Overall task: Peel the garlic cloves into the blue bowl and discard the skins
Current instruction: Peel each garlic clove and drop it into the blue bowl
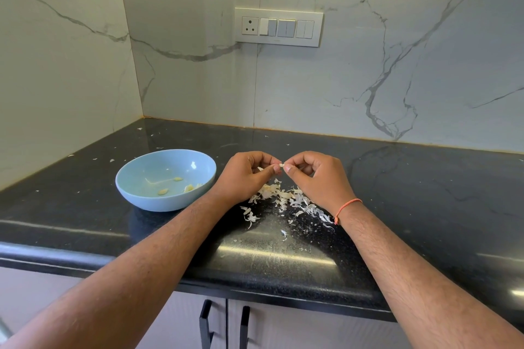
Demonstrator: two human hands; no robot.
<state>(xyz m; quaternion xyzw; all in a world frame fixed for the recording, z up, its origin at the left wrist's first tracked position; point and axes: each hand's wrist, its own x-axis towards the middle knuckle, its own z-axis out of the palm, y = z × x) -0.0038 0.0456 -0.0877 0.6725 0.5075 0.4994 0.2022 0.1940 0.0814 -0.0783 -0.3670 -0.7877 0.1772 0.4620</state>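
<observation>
Both hands (279,171) pinch one garlic clove (281,165) between them.

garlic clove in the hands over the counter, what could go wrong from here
The garlic clove is pinched between both hands beside the blue bowl, not over it: it may drop into the skin pile. Loose skins lie near the counter edge and could be swept off.

Pale blue bowl (136,178), speckled black counter (397,193) (white skins (283,195) strewn), grey-veined wall (368,79).
</observation>
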